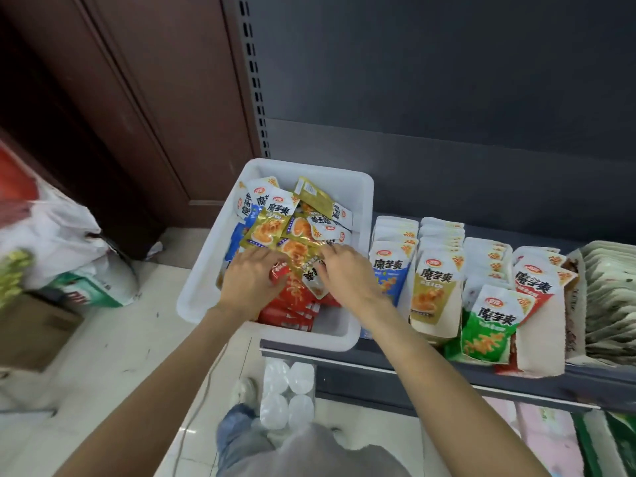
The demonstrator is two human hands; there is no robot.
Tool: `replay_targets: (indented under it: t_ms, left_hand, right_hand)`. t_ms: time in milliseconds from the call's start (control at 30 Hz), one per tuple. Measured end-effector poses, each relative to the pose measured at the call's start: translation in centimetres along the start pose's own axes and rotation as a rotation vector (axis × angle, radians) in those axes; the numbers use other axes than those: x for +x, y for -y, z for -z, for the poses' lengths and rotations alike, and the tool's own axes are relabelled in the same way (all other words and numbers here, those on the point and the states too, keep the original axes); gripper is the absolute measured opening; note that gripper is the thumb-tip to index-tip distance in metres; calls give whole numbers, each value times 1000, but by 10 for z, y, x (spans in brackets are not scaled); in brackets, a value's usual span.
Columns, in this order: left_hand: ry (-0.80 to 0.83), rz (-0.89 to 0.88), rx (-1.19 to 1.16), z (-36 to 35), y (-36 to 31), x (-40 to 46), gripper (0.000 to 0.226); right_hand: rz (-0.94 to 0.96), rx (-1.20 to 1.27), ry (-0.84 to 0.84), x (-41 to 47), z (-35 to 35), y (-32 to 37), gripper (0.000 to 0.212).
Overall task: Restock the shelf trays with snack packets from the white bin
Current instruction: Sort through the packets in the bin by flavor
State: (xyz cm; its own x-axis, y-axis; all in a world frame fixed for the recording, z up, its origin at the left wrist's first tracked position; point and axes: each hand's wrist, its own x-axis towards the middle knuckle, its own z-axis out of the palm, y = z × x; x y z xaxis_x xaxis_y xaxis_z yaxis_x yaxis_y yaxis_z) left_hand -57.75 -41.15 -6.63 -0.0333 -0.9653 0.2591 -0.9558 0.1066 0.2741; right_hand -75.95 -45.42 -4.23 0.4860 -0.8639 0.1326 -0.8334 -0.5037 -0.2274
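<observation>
The white bin (pixel 203 287) sits on the left end of the shelf, piled with loose snack packets in gold (pixel 266 232), red (pixel 292 311), blue and white. Both my hands are inside it. My left hand (pixel 249 278) curls its fingers round a red packet (pixel 278 271) near the front of the pile. My right hand (pixel 346 271) pinches a gold packet (pixel 303 254) beside it. To the right stand white shelf trays holding upright packets: blue (pixel 392 273), gold (pixel 434 290), green (pixel 490 327) and red (pixel 537 287).
The dark shelf edge (pixel 447 368) runs in front of the trays. More packets in a tray (pixel 609 297) stand at far right. A pack of white-capped bottles (pixel 287 394) sits on the floor below. Plastic bags (pixel 58 242) and a cardboard box (pixel 31 328) lie at left.
</observation>
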Motion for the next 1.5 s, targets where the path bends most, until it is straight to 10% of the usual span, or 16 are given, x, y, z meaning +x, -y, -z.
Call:
replay_targets:
  t_ms: [200,433,667,933,1133,1500]
  left_hand:
    - [207,-91,35,-7,10,36,52]
    - [411,-411,-102,-10,24,62,60]
    - [427,-252,-461,26,18,72,13]
    - [445,-168,-855,57,-70,58,9]
    - [224,-330,-692,31,-155,51,19]
    - [177,-230,-445,-35,-193,44,14]
  right_hand:
    - [-258,-288,224,41,-35,26,32]
    - [-291,225,435,43,-6,18,42]
    - [-415,796,-11,-7,62,-6,12]
    - [-526,1224,-316,-75,96,-38,16]
    - [-396,961,-591,-114,129,-76,21]
    - [-328,243,-411,-118,104,-131,12]
